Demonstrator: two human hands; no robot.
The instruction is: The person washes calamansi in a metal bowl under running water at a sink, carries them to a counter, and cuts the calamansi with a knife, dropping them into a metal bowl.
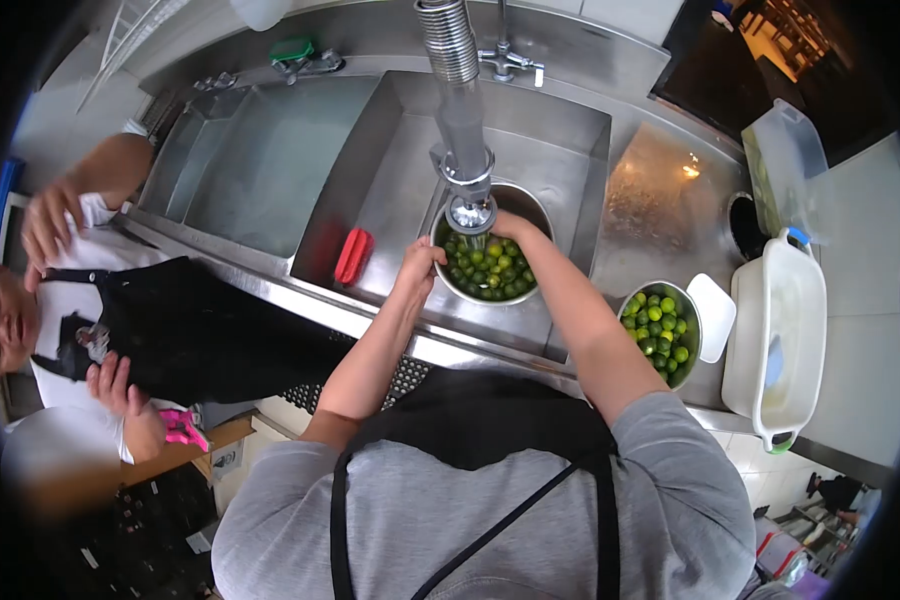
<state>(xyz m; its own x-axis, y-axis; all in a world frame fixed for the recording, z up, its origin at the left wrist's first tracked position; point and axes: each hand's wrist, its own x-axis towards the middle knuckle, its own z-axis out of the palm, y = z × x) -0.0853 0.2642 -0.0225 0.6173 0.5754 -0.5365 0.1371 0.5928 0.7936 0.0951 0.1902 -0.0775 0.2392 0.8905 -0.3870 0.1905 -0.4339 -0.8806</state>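
A round steel pot [543, 211] full of limes [488, 270] stands in the sink basin beneath the spray faucet head [471, 213]. My left hand [423, 263] is closed on the pot's left rim, thumb towards the limes. At the pot's far right side is my right hand [508, 226]; its fingers are hidden behind the faucet head and inside the rim, so their grip does not show. On the counter to the right sits a second steel container [692, 334], also holding limes [656, 325].
A red object [354, 256] lies in the basin, left of the pot. Another basin [270, 170] holds water. At the right are a white tub [770, 340], a white lid [711, 317] and a clear plastic container [785, 165]. A person in a black apron [210, 330] stands at left.
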